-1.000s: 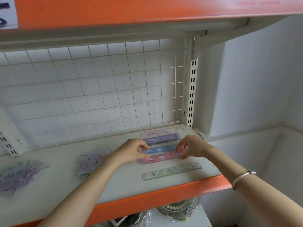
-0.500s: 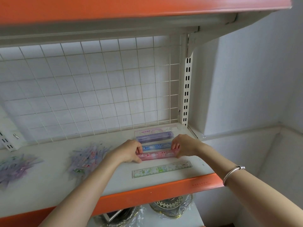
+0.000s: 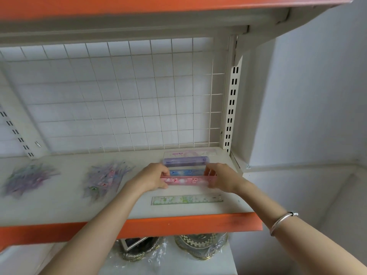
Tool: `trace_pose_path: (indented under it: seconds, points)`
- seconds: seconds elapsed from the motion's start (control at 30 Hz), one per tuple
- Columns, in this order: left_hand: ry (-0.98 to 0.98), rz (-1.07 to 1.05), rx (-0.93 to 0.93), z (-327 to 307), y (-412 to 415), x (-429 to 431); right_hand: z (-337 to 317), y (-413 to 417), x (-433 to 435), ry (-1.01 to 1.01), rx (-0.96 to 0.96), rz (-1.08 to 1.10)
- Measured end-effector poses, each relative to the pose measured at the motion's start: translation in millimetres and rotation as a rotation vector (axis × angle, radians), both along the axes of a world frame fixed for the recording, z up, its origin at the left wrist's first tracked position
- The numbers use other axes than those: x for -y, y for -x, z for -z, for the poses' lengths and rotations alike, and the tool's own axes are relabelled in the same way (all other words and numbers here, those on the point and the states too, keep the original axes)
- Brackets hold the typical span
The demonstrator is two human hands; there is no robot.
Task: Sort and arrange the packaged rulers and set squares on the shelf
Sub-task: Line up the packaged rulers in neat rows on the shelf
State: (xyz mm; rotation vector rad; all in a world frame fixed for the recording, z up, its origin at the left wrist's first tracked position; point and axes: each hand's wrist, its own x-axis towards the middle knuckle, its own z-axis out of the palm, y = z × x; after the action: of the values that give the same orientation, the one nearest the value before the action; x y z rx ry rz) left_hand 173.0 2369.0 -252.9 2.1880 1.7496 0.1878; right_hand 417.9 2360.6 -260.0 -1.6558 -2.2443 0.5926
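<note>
Pink ruler point(image 3: 186, 180) is gripped at both ends: fingers point(image 3: 164, 173) of the left hand point(image 3: 153, 178) are curled round its left end, and fingers point(image 3: 208, 172) of the right hand point(image 3: 222, 178) round its right end. Cannot tell if it rests on the shelf point(image 3: 59, 211) or is just clear of it. Blue ruler point(image 3: 186, 172) lies just behind the pink ruler, touching or nearly so. Purple ruler point(image 3: 185, 161) lies behind that, and a pale pack point(image 3: 190, 153) lies furthest behind, by the wire grid point(image 3: 119, 96). Green ruler point(image 3: 186, 199) lies in front of the pink ruler, apart from it, between the wrists. Nearer heap of set squares point(image 3: 105, 176) and farther heap point(image 3: 27, 178) sit well left of the pink ruler. Risks, as judged:
1. Glossy wrap slips from an end pinch and the ruler drops askew.
2. Pushing back shoves the blue ruler and skews the row behind.
3. Uneven release leaves one end ahead.
4. A drawn-back wrist drags the green ruler toward the orange front lip point(image 3: 178, 223) and off.
</note>
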Motion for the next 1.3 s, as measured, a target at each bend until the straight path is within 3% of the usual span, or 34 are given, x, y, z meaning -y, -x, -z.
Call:
trace_pose_path:
  seconds: [0.17,0.33,0.67,0.83,1.07,1.3]
  points:
    - [-0.069,-0.108,0.197,9,3,7,12,-7,12,-0.119,-0.188,0.09]
    - [-0.09,-0.16,0.377,16,3,12,19,-1,24,-0.103,-0.387,0.146]
    - [-0.303,-0.301,0.556,34,-4,28,32,10,24,-0.231,-0.333,0.152]
    - [-0.357,-0.318,0.572,41,-14,39,35,12,25,-0.239,-0.203,0.059]
    - [-0.336,-0.287,0.599,40,-7,39,37,12,27,-0.281,-0.284,0.033]
    - [-0.291,-0.217,0.444,34,0,31,36,12,24,-0.265,-0.276,-0.027]
